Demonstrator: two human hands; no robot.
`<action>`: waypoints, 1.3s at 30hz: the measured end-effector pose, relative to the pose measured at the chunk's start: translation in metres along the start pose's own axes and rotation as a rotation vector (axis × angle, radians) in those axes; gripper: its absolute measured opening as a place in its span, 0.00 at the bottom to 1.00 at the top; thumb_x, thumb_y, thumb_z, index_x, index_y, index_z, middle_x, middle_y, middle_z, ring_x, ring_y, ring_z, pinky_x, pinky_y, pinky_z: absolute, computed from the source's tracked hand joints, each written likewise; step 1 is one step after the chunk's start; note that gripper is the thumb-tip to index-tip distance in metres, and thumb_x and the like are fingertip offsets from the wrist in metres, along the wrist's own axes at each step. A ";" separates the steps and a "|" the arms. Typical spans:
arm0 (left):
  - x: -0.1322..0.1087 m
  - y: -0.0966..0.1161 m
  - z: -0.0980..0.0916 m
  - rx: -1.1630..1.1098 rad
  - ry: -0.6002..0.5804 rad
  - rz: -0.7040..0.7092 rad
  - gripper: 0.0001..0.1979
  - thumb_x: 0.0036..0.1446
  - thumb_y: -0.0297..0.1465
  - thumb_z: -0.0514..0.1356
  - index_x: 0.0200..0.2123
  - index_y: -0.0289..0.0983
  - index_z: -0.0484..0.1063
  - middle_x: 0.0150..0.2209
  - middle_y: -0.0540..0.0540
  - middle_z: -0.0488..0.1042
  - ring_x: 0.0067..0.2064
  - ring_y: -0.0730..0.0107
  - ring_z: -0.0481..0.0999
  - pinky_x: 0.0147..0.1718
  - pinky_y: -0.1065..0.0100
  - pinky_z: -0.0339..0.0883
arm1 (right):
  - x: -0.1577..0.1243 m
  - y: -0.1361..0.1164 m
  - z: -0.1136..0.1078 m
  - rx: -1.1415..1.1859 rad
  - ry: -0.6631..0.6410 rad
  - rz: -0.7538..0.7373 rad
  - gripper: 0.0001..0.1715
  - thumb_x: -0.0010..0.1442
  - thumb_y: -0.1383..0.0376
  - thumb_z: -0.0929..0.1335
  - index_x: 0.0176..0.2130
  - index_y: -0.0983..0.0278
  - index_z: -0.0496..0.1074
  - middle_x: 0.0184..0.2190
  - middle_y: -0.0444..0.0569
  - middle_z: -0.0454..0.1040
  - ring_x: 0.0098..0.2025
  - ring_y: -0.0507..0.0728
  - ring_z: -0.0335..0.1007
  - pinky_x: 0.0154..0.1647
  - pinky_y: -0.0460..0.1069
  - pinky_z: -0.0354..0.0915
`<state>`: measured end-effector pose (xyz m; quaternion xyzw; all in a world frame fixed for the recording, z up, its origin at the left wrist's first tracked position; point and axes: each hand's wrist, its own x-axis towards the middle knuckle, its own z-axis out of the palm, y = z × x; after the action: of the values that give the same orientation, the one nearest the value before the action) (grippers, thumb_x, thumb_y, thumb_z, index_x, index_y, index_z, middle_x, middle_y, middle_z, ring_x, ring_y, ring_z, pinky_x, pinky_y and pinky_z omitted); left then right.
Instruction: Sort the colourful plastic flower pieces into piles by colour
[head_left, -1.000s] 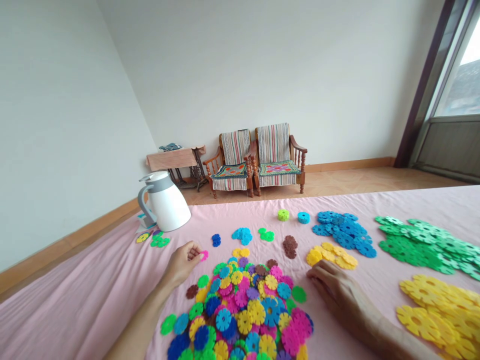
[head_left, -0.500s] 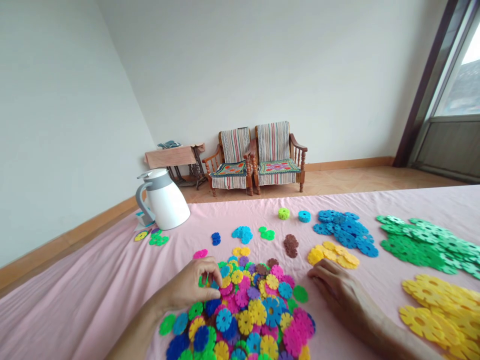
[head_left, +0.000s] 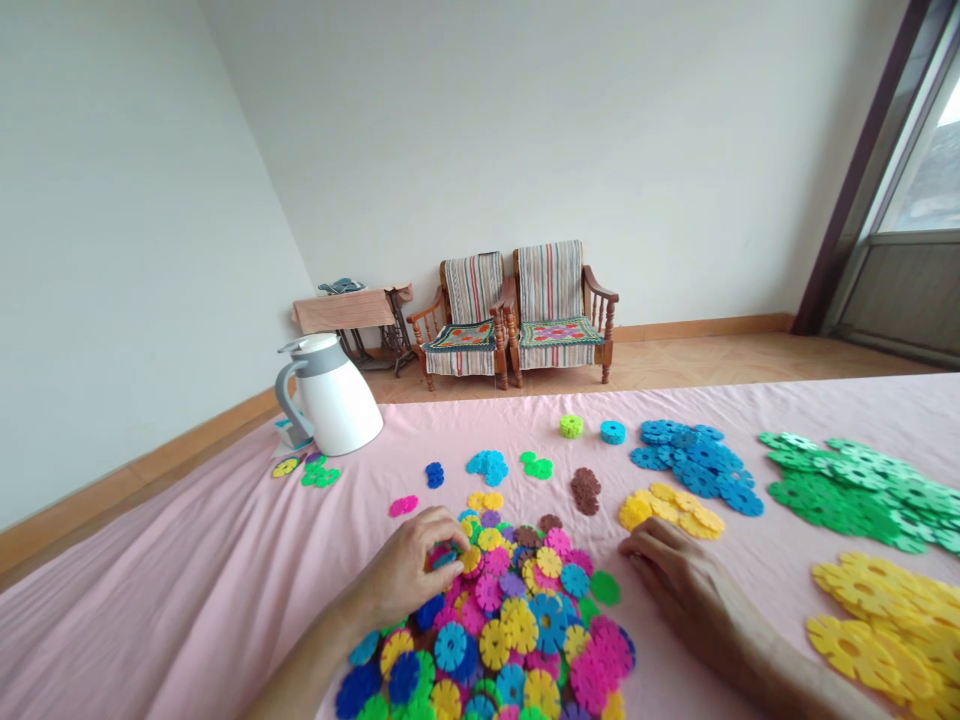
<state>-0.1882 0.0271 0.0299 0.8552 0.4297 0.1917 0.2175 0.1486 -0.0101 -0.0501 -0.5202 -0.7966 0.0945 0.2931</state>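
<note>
Over the left edge of a mixed pile of colorful notched plastic discs point(head_left: 495, 645) is my left hand point(head_left: 412, 565). Its thumb and index finger are apart, with the tips at a yellow disc point(head_left: 471, 560); no disc is visibly lifted. My right hand point(head_left: 682, 575) lies on the pink cloth to the right of the pile, fingers loosely bent and holding nothing I can see. A green disc point(head_left: 605, 588) is between that hand and the pile. Just beyond its fingers sits a small yellow group point(head_left: 679, 510).
Sorted disc groups stand around: blue point(head_left: 697, 465), green point(head_left: 862, 490), large yellow point(head_left: 885, 620), brown point(head_left: 585, 491), light blue point(head_left: 487, 467) and pink point(head_left: 403, 506). A white jug point(head_left: 337, 400) is at the far left. Two wooden chairs point(head_left: 562, 300) stand beyond the cloth point(head_left: 225, 580).
My left hand has shifted slightly right, its fingertips now at a yellow disc. My right hand stays resting on the cloth. The view has moved slightly.
</note>
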 end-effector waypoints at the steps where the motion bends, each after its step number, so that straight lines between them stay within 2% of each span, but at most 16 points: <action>1: 0.000 0.000 -0.001 -0.001 0.002 0.005 0.09 0.49 0.23 0.60 0.35 0.39 0.73 0.37 0.49 0.71 0.42 0.69 0.70 0.44 0.69 0.62 | 0.000 0.000 0.000 0.000 -0.001 0.001 0.17 0.67 0.64 0.54 0.38 0.61 0.69 0.35 0.50 0.70 0.38 0.56 0.69 0.39 0.52 0.65; 6: 0.000 0.001 -0.002 -0.008 -0.072 0.026 0.15 0.48 0.28 0.64 0.42 0.43 0.74 0.41 0.48 0.71 0.45 0.66 0.69 0.47 0.67 0.62 | 0.000 -0.002 -0.003 -0.003 -0.018 0.002 0.17 0.67 0.64 0.54 0.38 0.61 0.69 0.36 0.50 0.70 0.38 0.55 0.69 0.40 0.52 0.65; 9: -0.001 0.002 0.003 -0.019 -0.065 0.028 0.14 0.50 0.28 0.63 0.42 0.42 0.75 0.39 0.47 0.71 0.43 0.68 0.71 0.44 0.68 0.63 | 0.000 -0.002 -0.003 -0.001 -0.023 -0.005 0.17 0.67 0.64 0.54 0.38 0.61 0.68 0.36 0.50 0.70 0.38 0.55 0.69 0.40 0.52 0.65; 13: 0.000 0.001 0.007 -0.031 -0.028 0.028 0.10 0.53 0.28 0.59 0.39 0.40 0.75 0.36 0.47 0.72 0.37 0.70 0.71 0.38 0.70 0.64 | 0.001 -0.001 -0.001 -0.005 -0.004 -0.006 0.17 0.67 0.64 0.54 0.38 0.61 0.69 0.36 0.50 0.70 0.38 0.55 0.69 0.39 0.52 0.65; 17: 0.002 -0.002 0.008 -0.024 0.059 -0.024 0.09 0.55 0.26 0.55 0.36 0.39 0.74 0.33 0.48 0.74 0.36 0.70 0.71 0.37 0.70 0.63 | 0.000 -0.001 -0.002 0.002 0.000 -0.006 0.17 0.66 0.64 0.55 0.38 0.61 0.69 0.36 0.50 0.71 0.38 0.56 0.70 0.39 0.51 0.66; 22: 0.003 -0.005 0.008 -0.074 0.097 -0.051 0.03 0.53 0.26 0.57 0.30 0.37 0.71 0.30 0.49 0.72 0.32 0.71 0.69 0.32 0.72 0.61 | -0.001 0.000 -0.002 0.019 0.046 -0.022 0.16 0.66 0.63 0.56 0.37 0.61 0.70 0.34 0.51 0.72 0.36 0.56 0.70 0.37 0.51 0.67; 25: 0.003 -0.001 0.007 -0.109 0.084 -0.043 0.02 0.52 0.28 0.59 0.27 0.36 0.69 0.29 0.49 0.71 0.32 0.71 0.68 0.32 0.71 0.61 | -0.001 0.001 0.000 0.012 0.037 -0.027 0.16 0.66 0.63 0.56 0.37 0.60 0.70 0.35 0.51 0.72 0.36 0.56 0.70 0.37 0.50 0.67; 28: 0.003 0.003 0.006 -0.157 0.111 -0.017 0.05 0.51 0.29 0.61 0.25 0.36 0.69 0.32 0.48 0.72 0.36 0.70 0.70 0.37 0.70 0.62 | -0.001 0.002 0.001 -0.002 0.025 -0.022 0.16 0.66 0.63 0.56 0.37 0.61 0.70 0.35 0.50 0.72 0.36 0.56 0.70 0.37 0.50 0.66; 31: 0.005 0.001 0.004 -0.240 0.168 -0.017 0.08 0.52 0.32 0.61 0.25 0.35 0.68 0.32 0.48 0.71 0.35 0.70 0.70 0.36 0.71 0.63 | -0.001 0.002 0.001 0.001 0.036 -0.019 0.16 0.66 0.64 0.56 0.37 0.61 0.70 0.35 0.50 0.72 0.37 0.56 0.70 0.37 0.51 0.66; 33: 0.007 -0.007 0.001 -0.300 0.229 -0.080 0.10 0.53 0.35 0.60 0.25 0.35 0.67 0.27 0.50 0.69 0.31 0.72 0.68 0.32 0.72 0.62 | 0.000 0.002 0.000 0.005 0.036 -0.019 0.15 0.66 0.64 0.56 0.38 0.61 0.70 0.35 0.50 0.71 0.37 0.55 0.70 0.38 0.51 0.66; 36: 0.009 -0.029 -0.005 -0.362 0.390 -0.245 0.12 0.51 0.39 0.60 0.25 0.36 0.66 0.23 0.52 0.67 0.26 0.74 0.67 0.27 0.73 0.62 | 0.000 0.002 0.000 0.008 0.030 -0.023 0.16 0.66 0.64 0.56 0.38 0.61 0.70 0.35 0.50 0.71 0.37 0.55 0.70 0.38 0.51 0.66; 39: 0.008 -0.059 -0.011 -0.371 0.553 -0.407 0.16 0.44 0.43 0.62 0.23 0.36 0.66 0.20 0.53 0.67 0.22 0.74 0.66 0.20 0.74 0.59 | 0.000 0.001 0.000 0.020 0.043 -0.031 0.15 0.65 0.64 0.57 0.37 0.61 0.70 0.35 0.50 0.72 0.36 0.56 0.71 0.36 0.50 0.67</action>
<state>-0.2275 0.0672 0.0083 0.6147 0.5908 0.4424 0.2781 0.1499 -0.0097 -0.0506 -0.5068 -0.7971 0.0866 0.3166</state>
